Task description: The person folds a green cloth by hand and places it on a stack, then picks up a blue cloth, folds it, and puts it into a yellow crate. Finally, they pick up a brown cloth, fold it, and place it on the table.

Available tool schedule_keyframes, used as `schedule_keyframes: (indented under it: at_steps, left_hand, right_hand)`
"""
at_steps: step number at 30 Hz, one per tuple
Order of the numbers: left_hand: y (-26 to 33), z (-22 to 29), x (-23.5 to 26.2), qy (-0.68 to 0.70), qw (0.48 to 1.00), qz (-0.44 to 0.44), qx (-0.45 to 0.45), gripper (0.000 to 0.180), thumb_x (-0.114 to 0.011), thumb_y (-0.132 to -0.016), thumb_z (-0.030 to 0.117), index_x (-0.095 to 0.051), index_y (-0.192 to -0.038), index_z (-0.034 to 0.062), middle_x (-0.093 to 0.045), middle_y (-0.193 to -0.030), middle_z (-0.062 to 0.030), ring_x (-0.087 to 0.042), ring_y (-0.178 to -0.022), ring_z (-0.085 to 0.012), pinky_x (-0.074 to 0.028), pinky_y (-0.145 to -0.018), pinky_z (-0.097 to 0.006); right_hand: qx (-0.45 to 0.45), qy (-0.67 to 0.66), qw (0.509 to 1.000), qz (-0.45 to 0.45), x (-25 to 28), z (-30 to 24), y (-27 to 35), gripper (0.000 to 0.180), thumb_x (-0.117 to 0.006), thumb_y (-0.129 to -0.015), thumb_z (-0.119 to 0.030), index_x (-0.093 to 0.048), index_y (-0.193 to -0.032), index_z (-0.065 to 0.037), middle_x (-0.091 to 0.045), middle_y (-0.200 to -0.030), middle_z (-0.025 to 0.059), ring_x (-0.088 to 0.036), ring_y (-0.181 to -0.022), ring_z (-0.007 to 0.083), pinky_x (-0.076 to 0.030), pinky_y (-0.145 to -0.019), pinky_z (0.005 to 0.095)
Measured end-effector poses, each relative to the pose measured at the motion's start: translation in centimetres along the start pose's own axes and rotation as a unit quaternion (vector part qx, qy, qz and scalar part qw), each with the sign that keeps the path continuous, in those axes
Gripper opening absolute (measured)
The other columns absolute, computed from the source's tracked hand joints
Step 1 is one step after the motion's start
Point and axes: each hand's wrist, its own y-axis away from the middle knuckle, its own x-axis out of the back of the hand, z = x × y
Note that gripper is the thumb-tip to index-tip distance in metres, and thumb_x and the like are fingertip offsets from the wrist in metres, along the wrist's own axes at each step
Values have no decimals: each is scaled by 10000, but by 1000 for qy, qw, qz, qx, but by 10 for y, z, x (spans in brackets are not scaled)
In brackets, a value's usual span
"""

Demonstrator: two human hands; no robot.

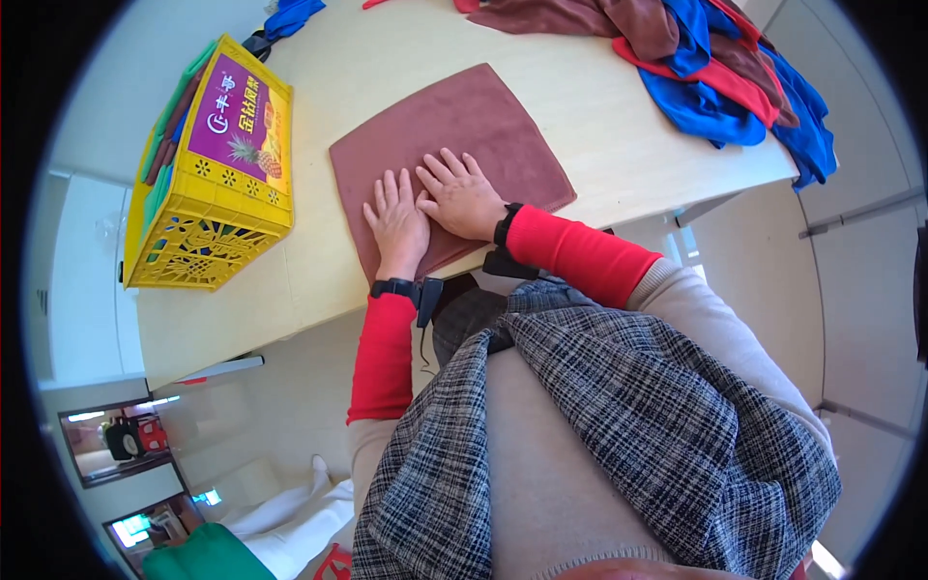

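Observation:
A reddish-brown cloth (pixel 483 116) lies flat on the pale wooden table, reaching the front edge. My left hand (pixel 397 224) rests palm down on its near left part, fingers stretched out. Beside it, almost touching, my right hand (pixel 462 198) also lies flat on the cloth with the fingers spread. Neither hand grips anything. Each wrist has a black strap, with red sleeves covering the forearms.
A yellow plastic crate (pixel 275 184) holding folded cloths stands at the table's left. Rumpled brown, red and blue cloths (pixel 701 106) are heaped at the far right, some hanging over the edge. A small blue cloth (pixel 293 16) lies at the far left.

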Motion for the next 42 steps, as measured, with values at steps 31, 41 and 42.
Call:
schedule_keyframes:
  at_steps: [31,41,42]
  left_hand:
    - [56,25,8,22,999,22,-44,595,-403,-1050,427,-341,-1570,146,-275,-1647,-131,-232,-1521,-339,-132,-1212,-591]
    - [81,-12,7,24,999,-19,21,586,-369,-1057,424,-321,-1586,179,-260,-1658,-103,-185,-1540,-313,-108,-1222,-571]
    - [83,-19,7,24,999,-19,23,586,-369,-1057,424,-321,-1586,179,-260,-1658,-103,-185,-1540,-313,-108,-1222,-571]
  right_hand:
    - [-40,34,998,-18,29,12,44,690,-476,-1009,-485,-394,-1520,-29,-347,-1602,163,-263,-1503,367,-219,-1208,536]
    - [-54,67,996,12,29,62,88,637,-454,-1025,-454,-400,-1529,-67,-361,-1601,125,-284,-1496,342,-208,-1219,507]
    - [-70,73,995,13,32,70,92,635,-454,-1027,-447,-392,-1532,-68,-361,-1601,125,-286,-1495,345,-210,-1218,510]
